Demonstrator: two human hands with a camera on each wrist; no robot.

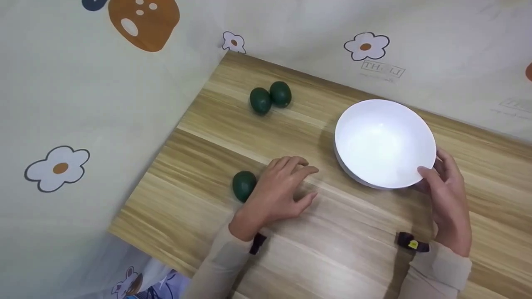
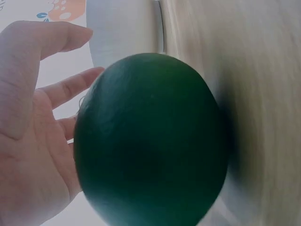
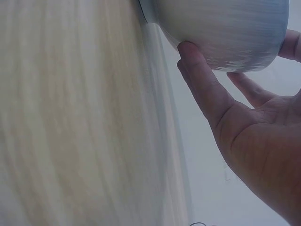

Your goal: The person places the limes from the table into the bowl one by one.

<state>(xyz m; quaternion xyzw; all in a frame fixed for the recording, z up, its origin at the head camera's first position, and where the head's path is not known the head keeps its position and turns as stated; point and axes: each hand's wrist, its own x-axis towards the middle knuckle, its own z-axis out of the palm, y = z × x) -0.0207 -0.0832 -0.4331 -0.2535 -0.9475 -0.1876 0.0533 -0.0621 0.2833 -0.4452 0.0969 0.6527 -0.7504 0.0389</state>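
A white bowl (image 1: pixel 380 143) is at the right of the wooden table, its inside bare. My right hand (image 1: pixel 449 199) grips its near right side, thumb over the rim and fingers against the outer wall, as the right wrist view also shows under the bowl (image 3: pixel 230 33). My left hand (image 1: pixel 282 189) hovers left of the bowl with fingers spread and relaxed, holding nothing. Just beside its wrist side lies a dark green avocado (image 1: pixel 243 186). In the left wrist view this avocado (image 2: pixel 150 141) looms large, covering part of the left hand (image 2: pixel 33 122).
Two more dark green avocados (image 1: pixel 260 101) lie side by side towards the back of the table (image 1: pixel 199 166). A pale cloth (image 1: pixel 291 29) printed with flowers hangs behind and left of the table. Dark straps (image 1: pixel 411 242) circle both wrists.
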